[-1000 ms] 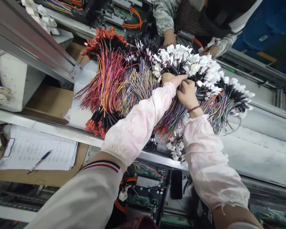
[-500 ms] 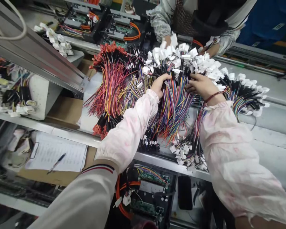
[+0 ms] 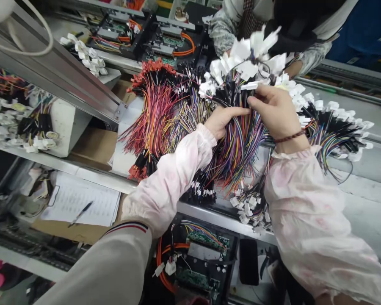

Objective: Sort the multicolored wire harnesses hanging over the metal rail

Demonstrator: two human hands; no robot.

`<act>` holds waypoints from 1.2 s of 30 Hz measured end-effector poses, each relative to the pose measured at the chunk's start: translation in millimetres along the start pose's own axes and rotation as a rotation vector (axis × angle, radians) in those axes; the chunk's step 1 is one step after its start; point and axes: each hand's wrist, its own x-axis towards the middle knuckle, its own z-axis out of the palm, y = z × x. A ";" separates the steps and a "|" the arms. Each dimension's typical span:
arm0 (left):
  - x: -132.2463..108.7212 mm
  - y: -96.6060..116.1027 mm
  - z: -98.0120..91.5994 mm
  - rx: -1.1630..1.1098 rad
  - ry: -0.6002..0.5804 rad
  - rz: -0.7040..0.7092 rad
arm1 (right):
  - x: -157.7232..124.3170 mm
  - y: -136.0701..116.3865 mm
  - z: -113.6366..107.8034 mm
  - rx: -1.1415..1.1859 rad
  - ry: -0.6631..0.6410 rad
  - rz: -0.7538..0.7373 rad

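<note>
A thick bundle of wire harnesses (image 3: 241, 146) in many colours lies across the bench, black sleeves and white connectors (image 3: 243, 55) at its far end. My left hand (image 3: 221, 120) is wrapped round the bundle just below the sleeves, thumb stretched across the wires. On the bundle's right side, my right hand (image 3: 274, 111) is closed at the black sleeves, thumb against fingers; the wires in its grip are partly hidden. To the left lies a bundle of red and yellow wires (image 3: 154, 110) with red connectors (image 3: 155, 67).
More harnesses (image 3: 333, 125) lie to the right. A metal post (image 3: 70, 63) slants at the left. Nearer me are a paper sheet (image 3: 82, 197) with a pen (image 3: 81, 213), a circuit-board unit (image 3: 193, 258) and a phone (image 3: 248, 261). A co-worker's sleeves (image 3: 224, 27) are across the bench.
My hands have drawn closer together. The white-connector end of the bundle has risen and bunched up between them. My right hand has turned and closed; the whole view has shifted slightly.
</note>
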 end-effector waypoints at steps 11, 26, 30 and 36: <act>-9.4 -2.6 -4.7 -0.453 0.219 -0.097 | -21.0 57.4 7.5 -0.289 0.008 -0.102; -100.4 96.8 -31.5 -0.934 0.173 0.093 | -34.6 71.8 33.1 -0.633 -0.144 -0.108; -78.2 70.3 -43.3 -0.808 0.181 -0.152 | -30.2 58.6 36.8 -0.606 -0.106 -0.012; -55.5 37.9 -44.5 -0.875 0.131 -0.218 | -17.5 27.3 13.9 -0.663 0.053 0.119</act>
